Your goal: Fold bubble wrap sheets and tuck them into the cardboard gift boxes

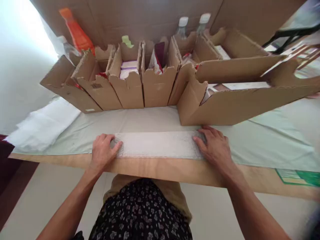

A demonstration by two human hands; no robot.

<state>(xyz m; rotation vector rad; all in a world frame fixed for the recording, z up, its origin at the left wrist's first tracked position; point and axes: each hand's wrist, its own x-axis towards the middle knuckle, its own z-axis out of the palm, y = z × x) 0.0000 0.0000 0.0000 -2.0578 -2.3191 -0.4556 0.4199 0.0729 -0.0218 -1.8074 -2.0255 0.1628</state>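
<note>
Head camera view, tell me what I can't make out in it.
All in the head view:
Flat white strip: ends partly covered by the left hand and right hand.
Orange bottle: base hidden behind the cardboard boxes.
Two clear bottles right of centre: lower parts hidden by the boxes too.
Green-printed item: cut off by the right edge and blurred, so I can't tell what it is.

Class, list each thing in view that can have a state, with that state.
White strip: lying flat
Left hand: open, at strip's left end
Right hand: open, at strip's right end
Boxes: open-topped, goods inside
Orange bottle: capped
Clear bottles: capped
Cloth: spread, creased
</note>
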